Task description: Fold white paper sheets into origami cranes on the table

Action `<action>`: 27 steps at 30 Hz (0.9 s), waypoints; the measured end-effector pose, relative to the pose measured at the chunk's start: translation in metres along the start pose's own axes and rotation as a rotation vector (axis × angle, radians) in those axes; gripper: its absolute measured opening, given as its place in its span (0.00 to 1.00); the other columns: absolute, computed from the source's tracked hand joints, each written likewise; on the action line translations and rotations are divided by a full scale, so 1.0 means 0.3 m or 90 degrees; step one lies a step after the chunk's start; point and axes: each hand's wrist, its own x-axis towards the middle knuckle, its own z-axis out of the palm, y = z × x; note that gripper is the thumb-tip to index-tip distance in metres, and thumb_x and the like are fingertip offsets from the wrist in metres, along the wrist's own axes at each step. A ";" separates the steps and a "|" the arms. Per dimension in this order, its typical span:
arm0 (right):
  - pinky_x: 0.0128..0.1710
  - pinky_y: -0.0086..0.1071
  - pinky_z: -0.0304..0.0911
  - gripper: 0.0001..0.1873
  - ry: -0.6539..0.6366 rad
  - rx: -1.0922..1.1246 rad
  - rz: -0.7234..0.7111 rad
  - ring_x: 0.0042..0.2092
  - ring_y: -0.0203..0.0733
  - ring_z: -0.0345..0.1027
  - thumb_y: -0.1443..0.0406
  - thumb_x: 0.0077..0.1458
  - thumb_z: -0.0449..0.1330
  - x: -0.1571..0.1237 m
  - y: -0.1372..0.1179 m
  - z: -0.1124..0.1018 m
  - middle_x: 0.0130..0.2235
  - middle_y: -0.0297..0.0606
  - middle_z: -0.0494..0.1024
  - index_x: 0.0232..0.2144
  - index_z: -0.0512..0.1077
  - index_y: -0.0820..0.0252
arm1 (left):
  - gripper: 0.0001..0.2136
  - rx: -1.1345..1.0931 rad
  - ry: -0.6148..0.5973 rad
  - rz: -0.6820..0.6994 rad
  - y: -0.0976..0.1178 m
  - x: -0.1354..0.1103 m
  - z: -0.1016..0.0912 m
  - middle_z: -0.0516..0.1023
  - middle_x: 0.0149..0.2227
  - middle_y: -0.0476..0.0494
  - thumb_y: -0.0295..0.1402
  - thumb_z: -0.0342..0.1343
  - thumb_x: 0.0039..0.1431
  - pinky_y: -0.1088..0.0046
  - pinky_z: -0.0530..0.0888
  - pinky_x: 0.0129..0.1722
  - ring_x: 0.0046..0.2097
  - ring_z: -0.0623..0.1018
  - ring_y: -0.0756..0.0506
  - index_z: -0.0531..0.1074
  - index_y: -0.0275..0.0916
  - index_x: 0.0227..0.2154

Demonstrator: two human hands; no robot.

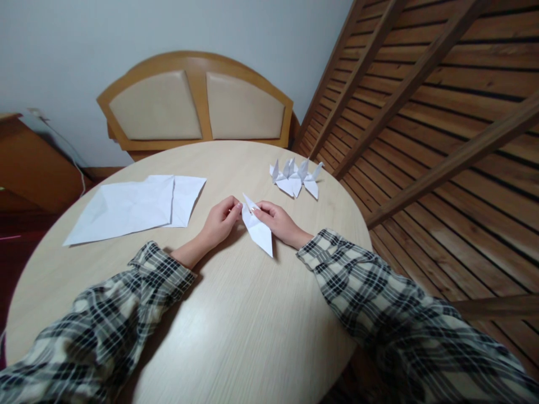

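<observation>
A partly folded white paper shape (pixel 257 227), long and pointed, is held just above the round wooden table (pixel 236 325). My left hand (pixel 219 223) pinches its upper left edge with closed fingers. My right hand (pixel 278 221) pinches the upper tip from the right, fingers closed too. Both sleeves are plaid. Three finished white paper cranes (pixel 295 177) stand in a row on the table beyond my right hand.
Flat white paper sheets (pixel 135 206) lie on the table's left side. A wooden chair with padded back (pixel 196 104) stands behind the table. A slatted wooden frame (pixel 429 134) leans on the right. A wooden cabinet (pixel 29 163) is at far left.
</observation>
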 end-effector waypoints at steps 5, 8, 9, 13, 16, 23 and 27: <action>0.38 0.33 0.61 0.13 -0.013 0.008 -0.016 0.36 0.37 0.65 0.56 0.57 0.60 0.003 0.002 -0.005 0.34 0.35 0.72 0.34 0.71 0.61 | 0.12 -0.058 0.065 -0.031 -0.006 0.008 0.003 0.66 0.23 0.51 0.33 0.47 0.65 0.70 0.66 0.29 0.27 0.68 0.49 0.63 0.41 0.25; 0.39 0.33 0.62 0.11 -0.001 0.028 -0.011 0.36 0.37 0.65 0.58 0.56 0.61 0.007 0.012 -0.004 0.34 0.35 0.73 0.34 0.71 0.60 | 0.11 -0.083 0.086 -0.042 -0.006 0.008 0.004 0.66 0.23 0.51 0.33 0.47 0.66 0.71 0.67 0.29 0.27 0.68 0.50 0.63 0.41 0.26; 0.39 0.33 0.62 0.10 0.006 0.037 -0.005 0.36 0.37 0.66 0.58 0.55 0.61 0.007 0.014 -0.003 0.34 0.34 0.73 0.34 0.71 0.60 | 0.11 -0.086 0.089 -0.045 -0.006 0.008 0.004 0.66 0.23 0.51 0.33 0.47 0.67 0.71 0.67 0.29 0.27 0.68 0.50 0.63 0.41 0.26; 0.37 0.32 0.62 0.10 0.026 0.047 0.012 0.35 0.36 0.66 0.59 0.55 0.62 0.008 0.014 -0.001 0.33 0.34 0.73 0.33 0.71 0.60 | 0.13 -0.080 0.086 -0.041 -0.010 0.007 0.002 0.66 0.24 0.51 0.35 0.45 0.68 0.71 0.68 0.29 0.27 0.69 0.49 0.63 0.41 0.26; 0.36 0.32 0.62 0.10 0.027 0.054 0.014 0.35 0.36 0.66 0.59 0.55 0.62 0.007 0.013 0.000 0.33 0.34 0.73 0.33 0.71 0.60 | 0.15 -0.077 0.072 -0.046 -0.019 0.008 0.003 0.66 0.23 0.50 0.38 0.43 0.69 0.70 0.68 0.29 0.27 0.68 0.49 0.62 0.41 0.25; 0.37 0.32 0.62 0.11 -0.006 0.012 -0.008 0.36 0.36 0.67 0.58 0.55 0.62 0.006 0.031 -0.003 0.34 0.35 0.74 0.34 0.72 0.61 | 0.15 -0.064 0.072 -0.048 -0.027 0.011 0.003 0.65 0.22 0.50 0.38 0.47 0.67 0.70 0.65 0.27 0.26 0.67 0.49 0.62 0.41 0.23; 0.37 0.32 0.62 0.10 -0.002 0.003 -0.007 0.36 0.36 0.67 0.59 0.55 0.62 0.006 0.024 -0.004 0.34 0.35 0.75 0.34 0.72 0.61 | 0.16 -0.012 0.084 -0.034 -0.035 0.011 0.002 0.64 0.21 0.51 0.38 0.47 0.67 0.70 0.64 0.26 0.26 0.65 0.49 0.62 0.41 0.22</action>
